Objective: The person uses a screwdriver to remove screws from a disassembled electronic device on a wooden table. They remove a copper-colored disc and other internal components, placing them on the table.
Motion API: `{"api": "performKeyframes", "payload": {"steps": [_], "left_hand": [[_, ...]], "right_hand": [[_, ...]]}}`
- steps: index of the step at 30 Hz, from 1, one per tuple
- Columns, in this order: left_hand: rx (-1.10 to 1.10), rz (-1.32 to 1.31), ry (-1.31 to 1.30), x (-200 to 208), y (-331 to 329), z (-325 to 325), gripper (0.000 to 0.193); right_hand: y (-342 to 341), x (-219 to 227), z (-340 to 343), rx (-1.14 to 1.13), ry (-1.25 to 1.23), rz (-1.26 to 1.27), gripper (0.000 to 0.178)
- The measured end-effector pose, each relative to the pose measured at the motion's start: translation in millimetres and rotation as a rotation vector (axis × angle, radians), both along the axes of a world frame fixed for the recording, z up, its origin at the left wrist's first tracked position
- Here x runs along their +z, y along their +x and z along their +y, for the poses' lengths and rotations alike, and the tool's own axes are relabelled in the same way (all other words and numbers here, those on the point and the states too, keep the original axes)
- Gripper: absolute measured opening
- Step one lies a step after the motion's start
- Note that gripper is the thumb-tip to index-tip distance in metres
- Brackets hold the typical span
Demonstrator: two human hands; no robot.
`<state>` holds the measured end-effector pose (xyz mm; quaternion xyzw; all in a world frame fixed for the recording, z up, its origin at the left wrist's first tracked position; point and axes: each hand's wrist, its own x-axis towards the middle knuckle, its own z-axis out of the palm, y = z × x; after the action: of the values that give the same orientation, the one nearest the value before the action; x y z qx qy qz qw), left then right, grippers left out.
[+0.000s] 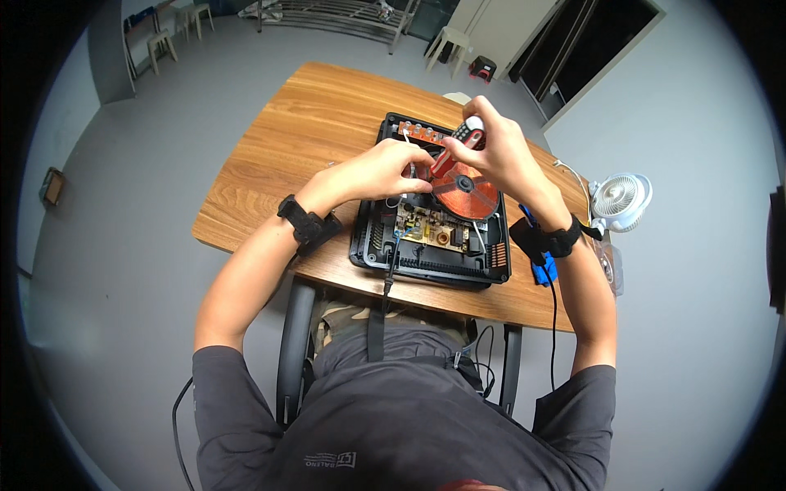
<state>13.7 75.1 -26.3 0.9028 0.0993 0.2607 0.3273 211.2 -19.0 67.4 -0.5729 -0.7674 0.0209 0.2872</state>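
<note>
An opened induction cooker with a black housing (431, 268) lies on the wooden table in front of me. Inside are a round copper coil (483, 200), a tan circuit board (417, 225) and a narrow orange board (420, 131) along the far edge. My right hand (499, 151) is wrapped round a screwdriver (447, 161) with a red and black handle and a white end, slanting down to the coil's left edge. Beside its lower end my left hand (385, 169) bends its thumb and fingers inward; anything pinched there is too small to tell. The screwdriver's tip is hidden.
A white fan (621, 200) stands at the table's right side, near a blue cloth-like item (543, 270) and a clear plastic container (608, 266). A black cable (389, 282) runs from the cooker over the table's near edge. Stools (449, 45) stand farther back.
</note>
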Motion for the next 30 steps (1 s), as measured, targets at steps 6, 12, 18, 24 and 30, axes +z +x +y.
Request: {"api": "performKeyframes", "payload": {"steps": [6,12,18,24,30], "left_hand": [[0.008,0.011,-0.022,-17,3,5,0.034],[-0.002,-0.036,0.004,-24,3,10,0.026],[0.000,-0.004,-0.036,-24,3,9,0.021],[0.007,-0.002,-0.039,-25,3,8,0.022],[0.054,0.033,-0.010,-24,4,9,0.022]], "right_hand": [[-3,-22,5,0.016,-0.066,0.012,0.045],[-5,-38,11,0.081,-0.049,0.025,0.042],[-6,-42,9,0.105,-0.050,0.050,0.040],[-9,-39,7,0.083,-0.082,0.065,0.041],[-14,-28,-2,0.002,-0.033,-0.208,0.049]]}}
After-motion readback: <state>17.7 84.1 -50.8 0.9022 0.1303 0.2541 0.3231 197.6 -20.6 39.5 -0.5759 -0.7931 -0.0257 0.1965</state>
